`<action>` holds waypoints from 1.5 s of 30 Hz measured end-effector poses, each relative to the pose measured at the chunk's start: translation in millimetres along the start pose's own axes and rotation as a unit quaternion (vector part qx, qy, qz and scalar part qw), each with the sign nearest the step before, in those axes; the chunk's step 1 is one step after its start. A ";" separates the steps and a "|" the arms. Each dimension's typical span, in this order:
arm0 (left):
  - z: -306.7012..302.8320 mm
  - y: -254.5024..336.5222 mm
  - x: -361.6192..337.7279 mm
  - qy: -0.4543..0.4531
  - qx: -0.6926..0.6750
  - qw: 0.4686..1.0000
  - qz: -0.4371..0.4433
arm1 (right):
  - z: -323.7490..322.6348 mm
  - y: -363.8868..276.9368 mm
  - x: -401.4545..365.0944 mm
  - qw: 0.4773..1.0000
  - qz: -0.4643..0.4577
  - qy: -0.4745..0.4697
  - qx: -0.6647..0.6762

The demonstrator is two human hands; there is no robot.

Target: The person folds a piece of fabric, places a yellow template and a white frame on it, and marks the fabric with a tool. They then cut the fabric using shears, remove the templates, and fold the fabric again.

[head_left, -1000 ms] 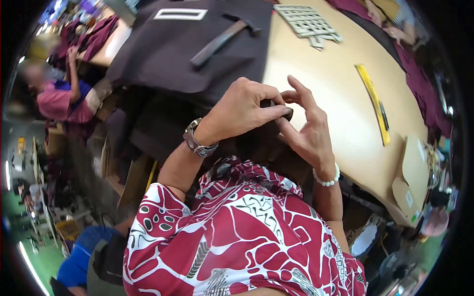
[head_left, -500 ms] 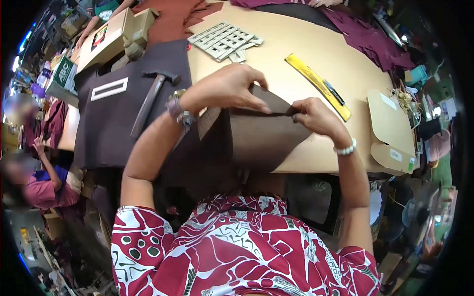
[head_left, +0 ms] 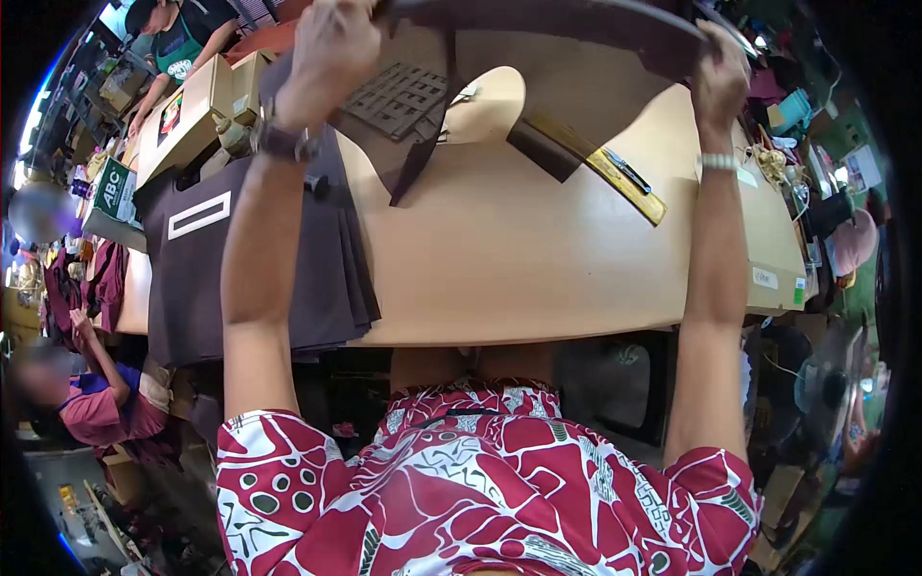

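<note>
My left hand [head_left: 334, 60] is closed on one upper corner of a sheer dark brown cloth [head_left: 586, 82]. My right hand [head_left: 722, 79] grips the opposite corner, near the top right of the view. Stretched between them, the cloth hangs raised over the table, its lower edge uneven. Through it show a lattice-like cut piece [head_left: 399, 101] and part of a yellow ruler [head_left: 629, 197]. A dark pen-like tool [head_left: 626, 171] lies on the ruler. Left of my left forearm, a stack of dark cloth [head_left: 182, 298] carries a white rectangular frame [head_left: 200, 217].
The hammer head [head_left: 317, 183] peeks out beside my left forearm, its handle hidden. Cardboard boxes [head_left: 197, 115] and a green ABC box [head_left: 115, 197] stand at the left. A flat cardboard piece [head_left: 773, 245] lies at the right. A person in a green apron [head_left: 182, 53] works at the far left.
Both hands have moved up and apart, away from my body. The brown cloth, bunched near the table's front edge before, is now lifted and spread between them, uncovering the tabletop.
</note>
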State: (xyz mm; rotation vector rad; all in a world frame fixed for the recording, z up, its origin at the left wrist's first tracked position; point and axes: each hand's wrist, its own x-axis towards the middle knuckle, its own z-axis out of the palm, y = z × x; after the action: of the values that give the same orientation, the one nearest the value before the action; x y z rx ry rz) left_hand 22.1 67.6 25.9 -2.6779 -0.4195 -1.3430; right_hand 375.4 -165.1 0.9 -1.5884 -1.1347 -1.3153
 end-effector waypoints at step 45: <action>26.1 73.3 -232.6 -0.107 -0.220 0.858 -0.451 | -3.2 -204.6 -160.3 0.611 0.567 -0.457 0.311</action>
State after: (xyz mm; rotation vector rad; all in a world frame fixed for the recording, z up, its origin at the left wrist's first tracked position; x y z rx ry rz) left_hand -68.5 -41.4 -174.3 -3.1409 -1.7714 -1.4250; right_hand 168.5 -130.3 -152.5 -1.7994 -0.6114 0.7814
